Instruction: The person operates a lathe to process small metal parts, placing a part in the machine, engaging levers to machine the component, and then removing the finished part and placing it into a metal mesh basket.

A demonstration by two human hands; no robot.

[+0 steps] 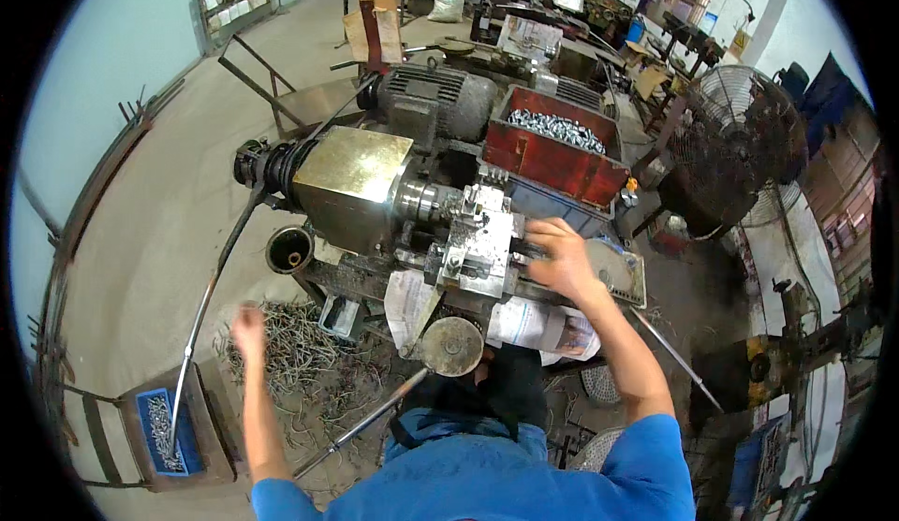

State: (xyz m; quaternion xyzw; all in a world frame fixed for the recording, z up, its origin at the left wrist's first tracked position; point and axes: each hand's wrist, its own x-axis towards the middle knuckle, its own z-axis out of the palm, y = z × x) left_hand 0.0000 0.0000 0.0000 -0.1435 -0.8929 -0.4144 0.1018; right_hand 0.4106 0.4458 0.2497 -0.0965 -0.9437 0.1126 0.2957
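Small silver metal parts (161, 418) fill a blue plastic bin (191, 446), far left of the headstock (351, 184) and on my side of it. A long lever rod (211, 301) slopes down from the headstock's left end, its lower length crossing the bin in view. My left hand (249, 329), left of the headstock and nearer me, is raised and blurred; the fingers look curled, but I cannot tell whether they hold anything. A round metal cup (272, 255) lies just beside the headstock's near left corner; a heap of curly metal shavings (300, 343) covers the floor on its near side. The headstock itself is a box with a brass-coloured top. Behind and to its right is a finned electric motor (435, 100); at its right end, the spindle (421, 201). A round plate (451, 346) on a second rod stands nearer me, right of the headstock. The metal tool slide (479, 249) sits right of the headstock, beyond the spindle. A red crate (548, 159) of silver parts stands farther right and back. My right hand (560, 261), right of the headstock, is at the slide's right end, fingers partly bent; I cannot tell whether they grip it.
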